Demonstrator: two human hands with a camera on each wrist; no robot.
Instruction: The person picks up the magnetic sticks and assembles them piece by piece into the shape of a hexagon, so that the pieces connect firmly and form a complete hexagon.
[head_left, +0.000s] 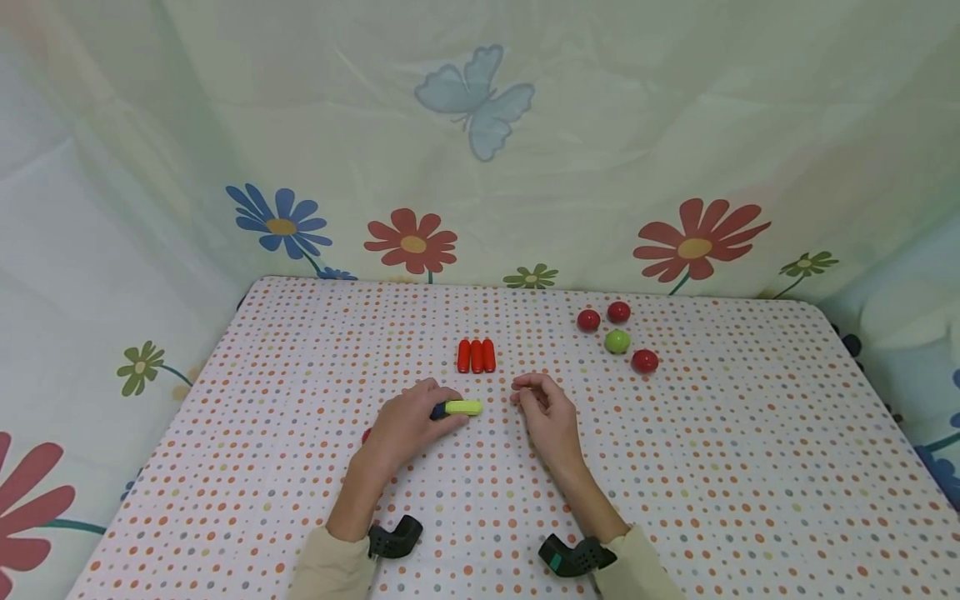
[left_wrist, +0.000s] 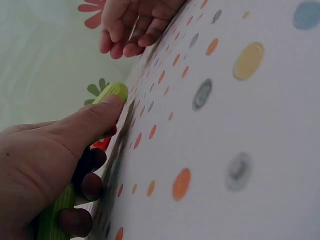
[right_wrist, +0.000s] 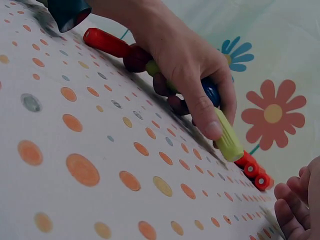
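My left hand [head_left: 405,425] grips a yellow-green ribbed stick [head_left: 463,407] with a dark blue part behind it, thumb along its side in the left wrist view. In the right wrist view, a red stick [right_wrist: 106,42], dark red balls [right_wrist: 136,59] and green parts lie in a row under and behind that hand [right_wrist: 185,65]; whether they are joined I cannot tell. Another green ribbed piece [left_wrist: 56,215] shows by the palm in the left wrist view. My right hand [head_left: 551,421], empty with fingers loosely bent, hovers to the right of the stick's tip.
Three red sticks [head_left: 477,356] lie side by side beyond the hands. At the back right are three red balls [head_left: 645,361] and a green ball [head_left: 617,341]. A dotted cloth covers the table [head_left: 720,467]; a flowered curtain [head_left: 585,150] hangs behind it.
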